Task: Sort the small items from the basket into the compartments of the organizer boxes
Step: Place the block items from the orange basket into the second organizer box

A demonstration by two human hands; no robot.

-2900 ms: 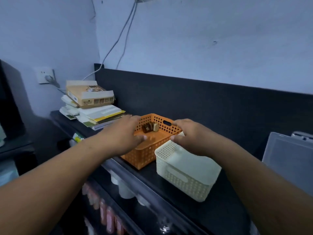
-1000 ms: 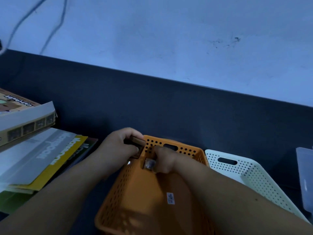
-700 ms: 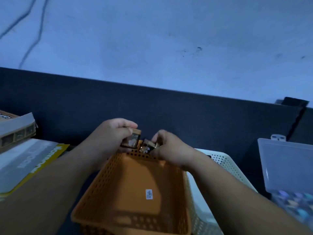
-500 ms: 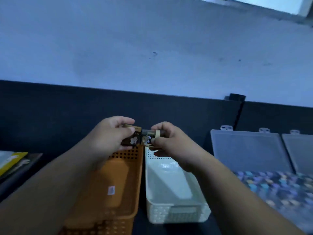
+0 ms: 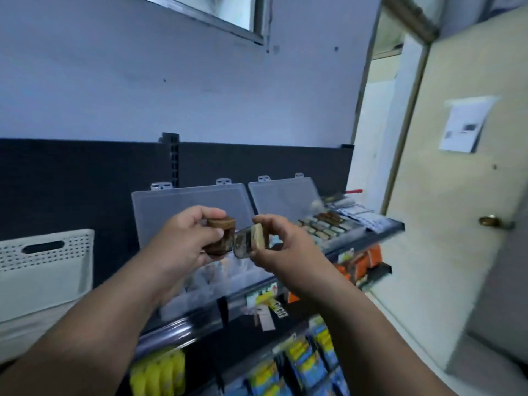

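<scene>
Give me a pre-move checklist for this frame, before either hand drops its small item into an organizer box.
1. Left hand grips the small brown block-like item: ok.
2. Right hand grips the small pale-edged item: ok.
3. Clear hinged lids on both clear plastic organizer boxes, the nearer one and the farther one, stand open: ok.
4. Hands are over the nearer box: ok.
5. Matching compartment identified: cannot tell, the nearer box's contents are blurred and partly hidden by the hands.
6. Farther box's compartments have free space: cannot tell, many already look filled with small items.
</scene>
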